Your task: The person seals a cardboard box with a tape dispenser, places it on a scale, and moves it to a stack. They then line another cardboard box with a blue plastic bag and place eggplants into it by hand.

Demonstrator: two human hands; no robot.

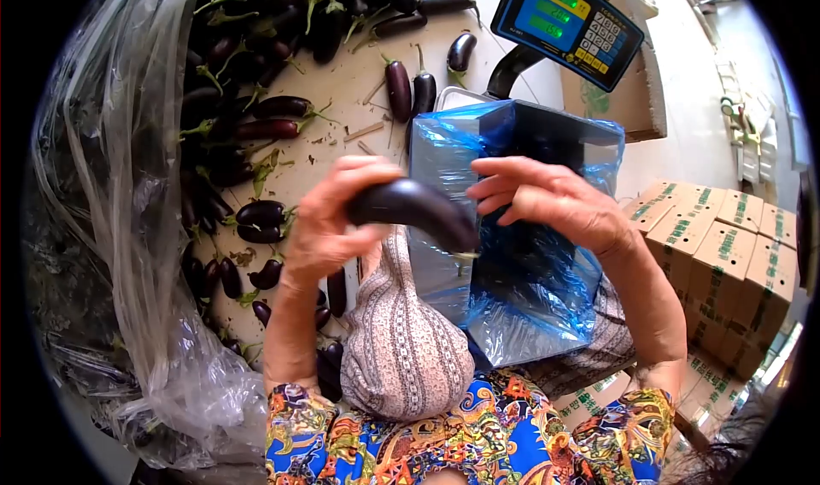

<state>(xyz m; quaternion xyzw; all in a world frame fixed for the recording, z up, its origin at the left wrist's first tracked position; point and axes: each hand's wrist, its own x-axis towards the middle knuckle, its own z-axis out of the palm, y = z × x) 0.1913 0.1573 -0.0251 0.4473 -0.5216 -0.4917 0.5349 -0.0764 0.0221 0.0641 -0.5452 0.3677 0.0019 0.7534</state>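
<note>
My left hand (337,216) is closed round one end of a dark purple eggplant (414,210), holding it up in front of me. The eggplant's other end points right and down, over the near left side of a box lined with blue plastic film (534,305). Above that box, my right hand (555,203) has its fingers apart and nothing in them. Its fingertips are near the eggplant but not on it. The box rests by my knee, beside a scale with a lit green display (559,11).
Many loose eggplants (278,130) lie on the floor to the left, with a few stray ones (397,88) near the scale. Crumpled clear plastic sheeting (137,186) hangs along the far left. Stacked cardboard boxes (722,263) stand on the right, and an open carton (611,100) sits behind the scale.
</note>
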